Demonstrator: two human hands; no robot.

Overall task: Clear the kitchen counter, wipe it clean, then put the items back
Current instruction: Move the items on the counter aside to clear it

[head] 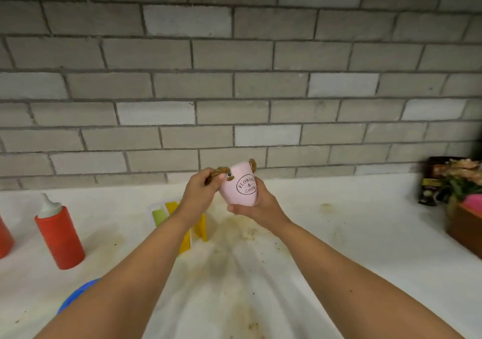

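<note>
Head view: the left hand (198, 195) curls its fingers round the rope handle (217, 170) of the pink flower pot (241, 190). The right hand (257, 208) cups the base, fingers wrapped under it. Held clear above the table (365, 234), the pot is probably being removed for wiping. Brown stains (234, 237) lie below the fingers, and a red squeeze bottle (60, 237) stands well to their left.

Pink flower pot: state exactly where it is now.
Head view, centre: the pink flower pot is held above the stained counter, left hand gripping its rope handle, right hand under its base.
</note>
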